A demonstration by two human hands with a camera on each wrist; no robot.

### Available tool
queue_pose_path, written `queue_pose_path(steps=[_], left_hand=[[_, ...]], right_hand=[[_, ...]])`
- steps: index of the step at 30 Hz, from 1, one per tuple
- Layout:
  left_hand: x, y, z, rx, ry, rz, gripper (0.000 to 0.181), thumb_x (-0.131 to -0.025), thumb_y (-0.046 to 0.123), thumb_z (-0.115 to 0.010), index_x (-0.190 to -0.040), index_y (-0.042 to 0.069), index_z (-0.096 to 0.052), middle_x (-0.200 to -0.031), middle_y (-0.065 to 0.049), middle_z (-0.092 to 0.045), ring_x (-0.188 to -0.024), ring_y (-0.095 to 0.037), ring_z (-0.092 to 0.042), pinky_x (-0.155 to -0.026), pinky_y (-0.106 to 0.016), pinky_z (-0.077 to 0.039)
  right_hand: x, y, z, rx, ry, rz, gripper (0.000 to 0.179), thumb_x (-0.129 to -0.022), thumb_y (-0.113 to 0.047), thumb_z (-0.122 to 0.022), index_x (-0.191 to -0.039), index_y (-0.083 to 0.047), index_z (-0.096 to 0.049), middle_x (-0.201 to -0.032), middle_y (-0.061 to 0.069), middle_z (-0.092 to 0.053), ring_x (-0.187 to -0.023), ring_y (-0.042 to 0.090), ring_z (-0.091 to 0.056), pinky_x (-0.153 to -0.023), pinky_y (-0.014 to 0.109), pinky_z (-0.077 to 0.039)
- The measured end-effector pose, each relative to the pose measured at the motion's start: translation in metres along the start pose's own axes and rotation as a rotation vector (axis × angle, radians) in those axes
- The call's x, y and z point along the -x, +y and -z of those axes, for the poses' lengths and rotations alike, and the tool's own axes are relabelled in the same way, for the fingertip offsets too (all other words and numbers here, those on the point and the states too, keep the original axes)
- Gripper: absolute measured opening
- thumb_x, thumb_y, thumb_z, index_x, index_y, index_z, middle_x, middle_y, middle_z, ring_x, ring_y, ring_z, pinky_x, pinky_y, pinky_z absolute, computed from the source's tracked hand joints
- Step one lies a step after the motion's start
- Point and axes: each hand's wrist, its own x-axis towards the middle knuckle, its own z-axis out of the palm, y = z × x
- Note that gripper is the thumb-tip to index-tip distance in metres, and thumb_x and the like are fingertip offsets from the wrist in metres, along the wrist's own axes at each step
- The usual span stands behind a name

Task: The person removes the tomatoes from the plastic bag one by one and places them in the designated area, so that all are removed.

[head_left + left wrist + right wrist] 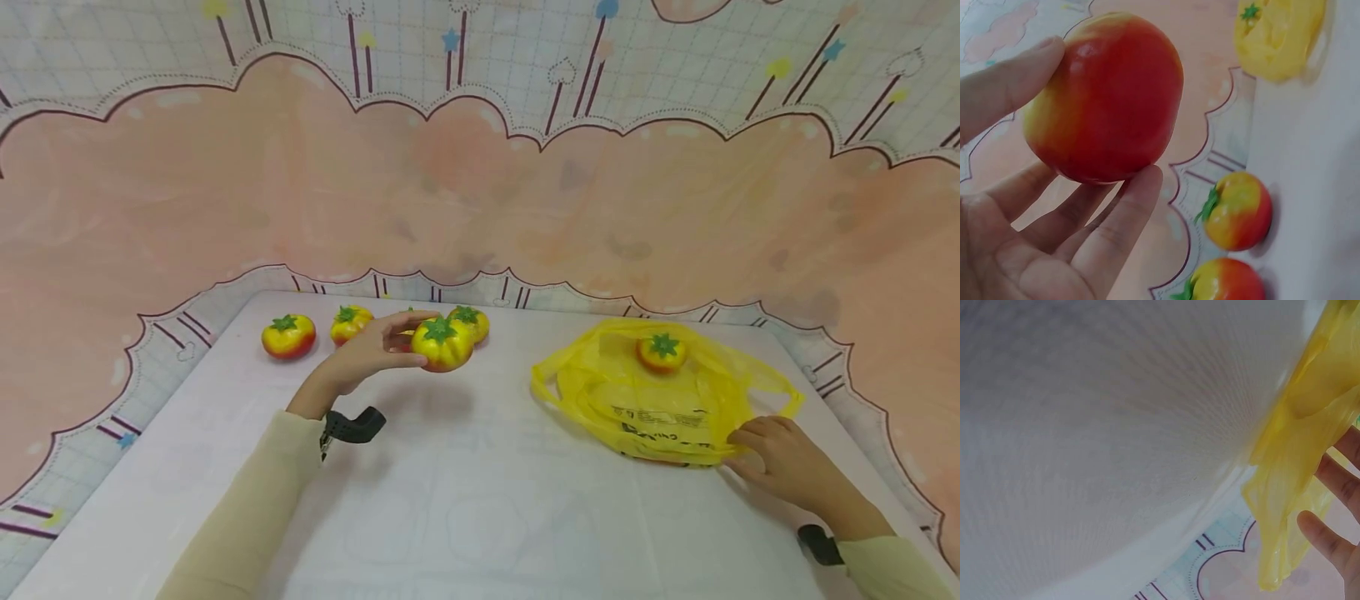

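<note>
My left hand (367, 346) holds a yellow-and-red toy tomato (442, 344) above the table, thumb on one side and fingers on the other. In the left wrist view its smooth red underside (1116, 94) shows. At the right, my right hand (783, 462) pinches the near right edge of a yellow plastic bag (592, 417); the right wrist view shows some fingers (1322, 540) spread beside the thin plastic, with the thumb out of sight. Another toy tomato (662, 353) with a green star-shaped top sits at the bag, seen through or on the plastic.
Along the table's back left lie more toy tomatoes: one at the far left (288, 337), one beside it (350, 324) and one behind the held tomato (470, 323). Another is mostly hidden by my left hand. A patterned cloth (480, 192) hangs behind the white table (480, 517).
</note>
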Motion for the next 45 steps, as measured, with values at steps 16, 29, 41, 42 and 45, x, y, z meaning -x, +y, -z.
queue_pose_path(steps=[16, 29, 41, 42, 45], left_hand=[[0.037, -0.011, 0.041, -0.031, 0.099, 0.071, 0.066, -0.088, 0.019, -0.065, -0.145, 0.010, -0.033, -0.152, -0.018, -0.028, -0.137, -0.043, -0.030, -0.108, -0.056, -0.033], [0.051, -0.030, 0.055, -0.019, 0.148, 0.135, 0.070, -0.088, 0.023, -0.065, -0.147, 0.011, -0.029, -0.155, -0.018, -0.022, -0.139, -0.046, -0.022, -0.109, -0.063, -0.025], [0.059, -0.047, 0.062, -0.016, 0.193, 0.157, 0.072, -0.088, 0.021, -0.065, -0.148, 0.009, -0.026, -0.153, -0.021, -0.023, -0.137, -0.045, -0.027, -0.109, -0.059, -0.030], [0.060, -0.049, 0.063, -0.020, 0.197, 0.160, 0.073, -0.088, 0.021, -0.065, -0.148, 0.009, -0.026, -0.153, -0.021, -0.023, -0.137, -0.045, -0.026, -0.109, -0.059, -0.030], [0.062, -0.052, 0.064, -0.032, 0.204, 0.169, 0.074, -0.088, 0.021, -0.065, -0.148, 0.008, -0.024, -0.153, -0.023, -0.023, -0.137, -0.046, -0.026, -0.108, -0.060, -0.029]], right_hand=[[0.000, 0.001, 0.000, 0.006, 0.010, 0.012, 0.024, -0.070, -0.029, -0.079, -0.084, -0.012, -0.070, -0.088, 0.003, -0.068, -0.091, 0.032, -0.061, -0.086, 0.054, -0.042], [0.000, 0.002, -0.001, 0.006, 0.014, 0.012, 0.024, -0.070, -0.028, -0.079, -0.084, -0.011, -0.070, -0.088, 0.004, -0.068, -0.091, 0.033, -0.061, -0.086, 0.054, -0.042], [0.000, 0.002, -0.001, 0.011, 0.039, 0.028, 0.025, -0.069, -0.028, -0.079, -0.083, -0.011, -0.070, -0.086, 0.005, -0.068, -0.089, 0.033, -0.061, -0.084, 0.053, -0.043], [0.000, 0.002, -0.001, 0.010, 0.033, 0.025, 0.025, -0.069, -0.028, -0.079, -0.084, -0.011, -0.070, -0.087, 0.005, -0.068, -0.089, 0.033, -0.061, -0.085, 0.054, -0.042], [0.000, 0.001, 0.000, 0.010, 0.018, 0.014, 0.024, -0.070, -0.028, -0.079, -0.084, -0.010, -0.070, -0.087, 0.005, -0.068, -0.090, 0.033, -0.061, -0.085, 0.054, -0.042]])
